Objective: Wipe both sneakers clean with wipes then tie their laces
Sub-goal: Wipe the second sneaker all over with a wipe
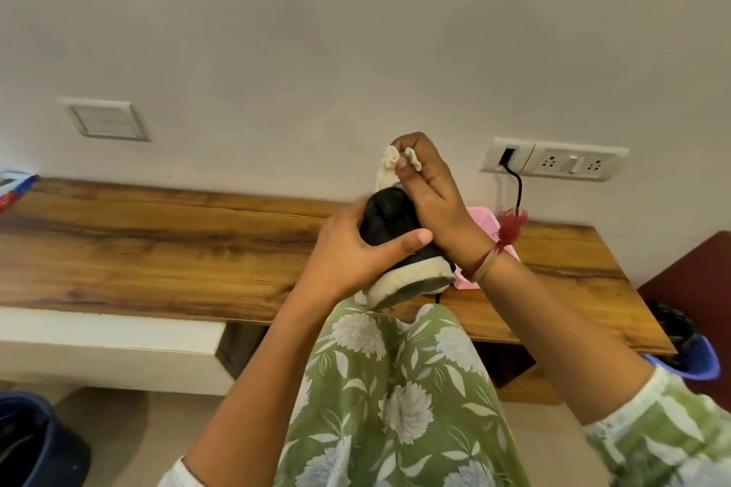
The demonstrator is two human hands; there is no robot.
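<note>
Pinching a whitish crumpled wipe (pixel 387 170), the fingers (pixel 404 163) of the right hand (pixel 431 202) are closed narrowly around its bunched top. Its lower part hangs down onto the far end of a black fabric sneaker (pixel 385 217). It might instead be a lace end, as the folds are too small to tell. The left hand (pixel 348 253) grips the sneaker from the side. Its thumb lies across the dark upper and the other fingers wrap round behind, out of sight. The shoe is held in the air above the lap, its off-white rubber sole (pixel 411 281) tilted toward the camera.

The sneaker is probably light, with a soft upper that will dent under pressure. The stiff sole rim and heel look like the surest places to hold it while rubbing. The wipe is limp and likely damp, so it should work best folded over a fingertip rather than left dangling.

Below is a green floral garment (pixel 395 387) over the knees. Beyond is a long brown wooden worktop (pixel 158 249), with a pink plastic basket (pixel 484 221) just behind the right wrist. A red thread bracelet (pixel 510 229) circles that wrist. No second sneaker can be made out.
</note>
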